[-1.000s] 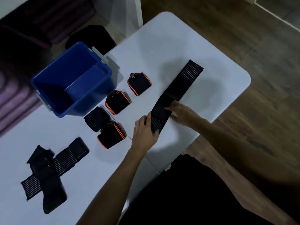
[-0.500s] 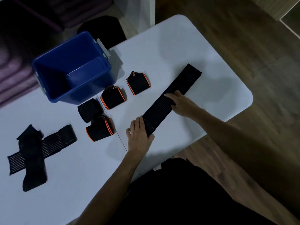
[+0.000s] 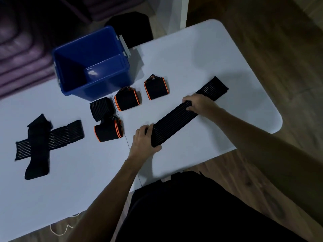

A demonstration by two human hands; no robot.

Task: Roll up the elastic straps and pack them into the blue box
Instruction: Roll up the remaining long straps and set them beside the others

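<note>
A long black ribbed elastic strap (image 3: 176,117) lies flat and diagonal on the white table (image 3: 201,55). My left hand (image 3: 144,139) grips its near end, fingers curled over the edge. My right hand (image 3: 199,103) holds the strap farther along, fingers curled over its far side. The blue box (image 3: 90,65) stands open and empty at the back left. Beside it sit several rolled straps: two black-and-orange ones (image 3: 126,98) (image 3: 155,87), a ribbed black roll (image 3: 101,108) and another orange-edged roll (image 3: 108,131).
Two unrolled black straps lie crossed (image 3: 43,142) on the table's left part. A dark chair (image 3: 131,27) stands behind the box. The table's near edge and rounded right corner border a wooden floor. A thin cord (image 3: 61,227) lies at the near-left edge.
My right hand has slid along the strap toward its far end. The left hand keeps the near end. The view has shifted, so everything sits lower and more to the right.
</note>
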